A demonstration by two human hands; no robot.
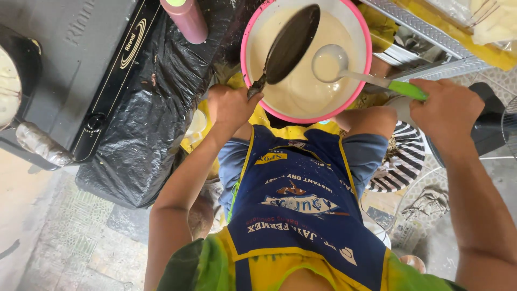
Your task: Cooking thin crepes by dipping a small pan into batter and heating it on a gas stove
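A white bowl with a pink rim (247, 40) sits in front of my knees, filled with pale batter (304, 89). My left hand (232, 108) grips the handle of a small dark pan (291, 44), held tilted over the batter. My right hand (446, 112) holds the green handle of a white ladle (329, 63) whose cup, full of batter, hangs over the bowl beside the pan. A blue and yellow apron (293, 210) covers my lap below the bowl.
A grey gas stove (81, 59) stands at the left on black plastic sheeting (145, 124), with a pan of pale batter (8, 86) on its burner. A pink bottle (186, 19) stands behind. A metal rack (431, 32) and black fan (495, 124) are at right.
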